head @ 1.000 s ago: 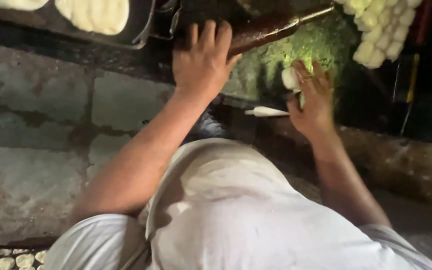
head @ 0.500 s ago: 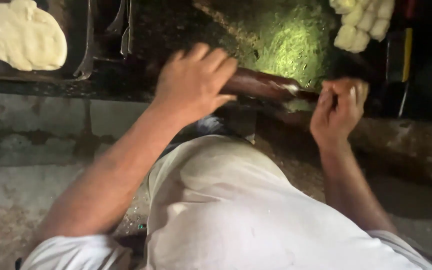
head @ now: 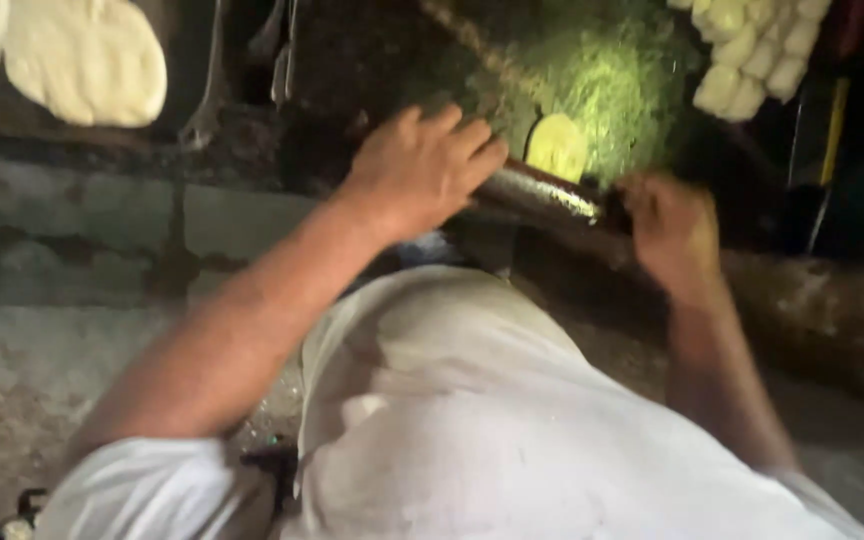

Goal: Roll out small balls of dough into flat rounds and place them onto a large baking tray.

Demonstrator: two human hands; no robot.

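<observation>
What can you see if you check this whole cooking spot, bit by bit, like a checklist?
Surface: dark work surface, dimly lit, with a bright greenish lit patch.
Job's things: a dark rolling pin lies across a small pale dough disc.
Clutter: flat rolled dough at top left; a pile of small dough balls at top right; thin metal tools hang near the top.
Hands: left hand presses on the pin with fingers spread; right hand grips its other end.
Cables: nothing seen.
Surroundings: stone ledge and rough floor; the person's white shirt fills the foreground.
</observation>
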